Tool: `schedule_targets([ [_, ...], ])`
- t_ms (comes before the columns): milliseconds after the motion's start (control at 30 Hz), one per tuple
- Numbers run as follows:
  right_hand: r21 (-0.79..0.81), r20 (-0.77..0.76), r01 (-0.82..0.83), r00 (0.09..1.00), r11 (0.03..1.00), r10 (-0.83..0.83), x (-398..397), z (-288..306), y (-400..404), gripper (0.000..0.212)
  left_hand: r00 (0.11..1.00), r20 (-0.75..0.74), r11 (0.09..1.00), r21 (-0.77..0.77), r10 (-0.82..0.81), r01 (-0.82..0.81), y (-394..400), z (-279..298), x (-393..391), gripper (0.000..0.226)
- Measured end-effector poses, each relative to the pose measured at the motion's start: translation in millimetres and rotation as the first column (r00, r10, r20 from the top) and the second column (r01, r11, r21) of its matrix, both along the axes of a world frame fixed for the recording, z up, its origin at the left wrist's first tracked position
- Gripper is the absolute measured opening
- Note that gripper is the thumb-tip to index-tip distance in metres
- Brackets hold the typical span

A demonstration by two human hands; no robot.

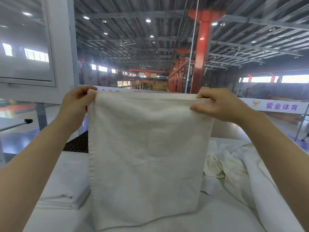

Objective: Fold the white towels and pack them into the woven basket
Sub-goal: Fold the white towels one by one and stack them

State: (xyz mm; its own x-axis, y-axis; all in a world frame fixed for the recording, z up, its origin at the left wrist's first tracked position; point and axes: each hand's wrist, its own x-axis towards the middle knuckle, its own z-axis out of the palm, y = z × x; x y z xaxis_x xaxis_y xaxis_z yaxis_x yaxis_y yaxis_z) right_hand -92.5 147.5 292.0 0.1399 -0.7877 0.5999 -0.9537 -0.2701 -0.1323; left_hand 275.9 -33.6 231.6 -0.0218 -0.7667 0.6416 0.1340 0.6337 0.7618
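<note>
Above a white-covered bench (217, 220), the left hand (78, 104) and right hand (215, 104) each pinch a top corner of a white towel (145, 156), each grip curled tight on the cloth, which hangs flat. Folding looks underway; next, the corners likely need bringing together. A dark woven basket (78, 144) sits far left, a folded towel (66, 186) near left, and loose towels (234, 163) right.

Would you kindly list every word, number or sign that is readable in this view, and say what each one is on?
"紫金体育" in purple, beside a gold emblem, on the white banner at right.
"24" on a yellow board far back in the hall.
Purple characters on the banner strip above the towel are cut off by it: unreadable.
The yellow sign on the far red beam is too small to read.
The towel shows no text.
</note>
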Motion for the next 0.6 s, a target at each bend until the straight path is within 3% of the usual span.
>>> schedule_targets([
  [67, 0.030, 0.024, 0.008, 1.000, 1.000, -0.009, -5, -2, -2, 0.025, 1.000, 0.007, 1.000, 0.009, -0.002, 0.001, 0, 1, -2, 0.015],
  [167, -0.083, 0.130, 0.009, 0.992, 0.997, 0.002, -19, -7, -9, 0.029, 1.000, 0.024, 1.000, 0.023, 0.012, -0.013, 2, 3, -7, 0.022],
  [267, -0.133, 0.111, 0.058, 0.993, 0.989, -0.044, -26, -9, -11, 0.034, 0.995, 0.084, 0.998, -0.007, 0.059, -0.058, 5, 5, -15, 0.023],
  [367, -0.081, 0.066, 0.111, 0.992, 0.991, -0.106, -30, -8, -8, 0.035, 0.952, 0.224, 0.976, -0.107, 0.209, -0.189, 8, 9, -22, 0.014],
  [467, -0.085, 0.147, 0.136, 0.982, 0.987, -0.122, -36, -11, -7, 0.008, 0.855, 0.351, 0.918, -0.250, 0.382, -0.307, 15, 11, -30, 0.008],
  [533, -0.121, 0.187, 0.157, 0.973, 0.980, -0.132, -40, -13, -8, 0.011, 0.800, 0.386, 0.873, -0.363, 0.460, -0.327, 20, 12, -34, 0.007],
  [600, -0.175, 0.214, 0.188, 0.965, 0.966, -0.149, -41, -13, -9, 0.012, 0.799, 0.378, 0.864, -0.388, 0.467, -0.322, 24, 13, -36, 0.007],
])
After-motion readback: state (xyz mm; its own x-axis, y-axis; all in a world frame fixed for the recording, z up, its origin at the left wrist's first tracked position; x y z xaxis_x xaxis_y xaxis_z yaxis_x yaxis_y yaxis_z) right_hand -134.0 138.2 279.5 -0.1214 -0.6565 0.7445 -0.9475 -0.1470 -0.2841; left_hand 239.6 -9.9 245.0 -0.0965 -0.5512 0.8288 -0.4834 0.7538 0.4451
